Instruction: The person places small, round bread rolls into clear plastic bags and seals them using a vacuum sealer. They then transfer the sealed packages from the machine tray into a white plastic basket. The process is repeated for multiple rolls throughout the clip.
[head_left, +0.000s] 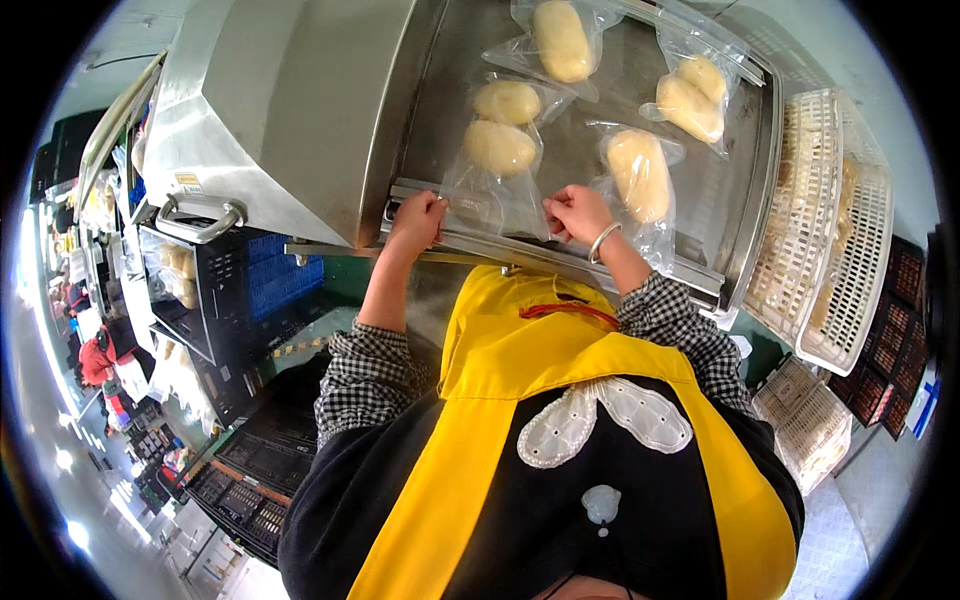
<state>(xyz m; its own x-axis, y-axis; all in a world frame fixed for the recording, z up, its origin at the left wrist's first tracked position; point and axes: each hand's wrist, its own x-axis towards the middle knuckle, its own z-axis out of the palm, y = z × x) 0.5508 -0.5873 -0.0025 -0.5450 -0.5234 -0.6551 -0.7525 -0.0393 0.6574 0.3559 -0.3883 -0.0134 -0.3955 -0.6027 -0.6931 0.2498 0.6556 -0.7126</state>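
Observation:
Both hands are at the near edge of a stainless-steel chamber sealing machine's bed (577, 150). My left hand (417, 221) pinches the left corner of the open end of a clear plastic bag (480, 202). On the other side of that bag's mouth, my right hand (577, 216) has its fingers closed on the right corner. Two pale peeled tubers (501, 148) lie inside the bag, beyond the hands. Just right of my right hand is another bag with one peeled tuber (639, 176). Farther back lie a bagged tuber (562, 41) and a bag with two pieces (690, 109).
The machine's raised steel lid (300, 97) with a bar handle (201, 217) stands at left. White perforated baskets (847, 277) holding pale items are at right, with dark crates (892, 330) beyond. Black crates (255, 465) sit lower left; a person in red (101, 356) is far off.

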